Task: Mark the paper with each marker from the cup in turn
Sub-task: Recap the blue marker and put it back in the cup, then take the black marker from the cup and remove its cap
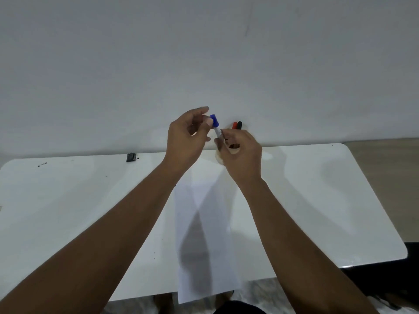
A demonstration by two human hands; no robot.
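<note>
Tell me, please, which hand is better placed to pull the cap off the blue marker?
Left. The left hand has fingertips at the blue cap, while the right hand grips the marker's barrel.

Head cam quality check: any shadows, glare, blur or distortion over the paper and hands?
Head view: forearm shadows cross in an X over the paper; soft sheen on the white table, no hard glare; wide-angle bends the table's far edge; slight softness at the left hand and right hand around the blue-capped marker.
</note>
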